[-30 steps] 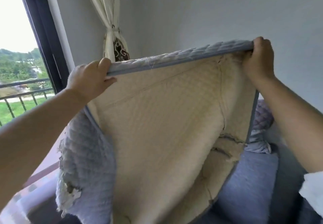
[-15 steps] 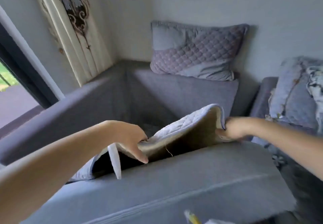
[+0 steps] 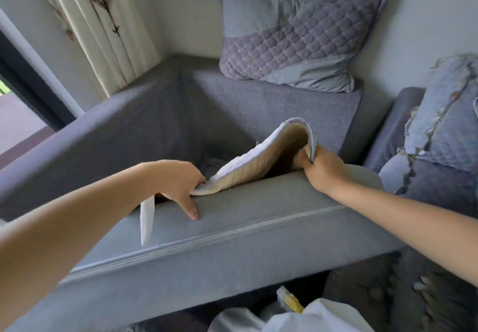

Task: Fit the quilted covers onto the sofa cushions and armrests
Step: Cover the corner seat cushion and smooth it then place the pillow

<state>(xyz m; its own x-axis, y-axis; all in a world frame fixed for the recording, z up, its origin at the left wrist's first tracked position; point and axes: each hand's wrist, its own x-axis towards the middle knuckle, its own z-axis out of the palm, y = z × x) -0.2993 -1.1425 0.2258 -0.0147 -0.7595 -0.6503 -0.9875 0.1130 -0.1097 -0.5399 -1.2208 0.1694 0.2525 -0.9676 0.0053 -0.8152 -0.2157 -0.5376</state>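
A quilted cover (image 3: 261, 158), pale blue on top and beige underneath, arches over the far edge of a grey sofa part (image 3: 258, 217) in front of me. My left hand (image 3: 178, 184) grips its left end, with one finger pressed on the grey upholstery. My right hand (image 3: 323, 168) holds its right end, which curls upward. Most of the cover hangs out of sight behind the grey edge. A white strap (image 3: 147, 217) dangles below my left hand.
A quilted lilac pillow (image 3: 297, 39) leans on the wall above a back cushion (image 3: 271, 109). More quilted covers (image 3: 439, 114) are piled at the right. Cream curtain (image 3: 103, 29) and window frame stand at the left. White cloth (image 3: 310, 316) lies at the bottom.
A second ago I held the cover up spread wide at chest height. It has since come down onto the sofa edge, and my hands have lowered its ends a little further.
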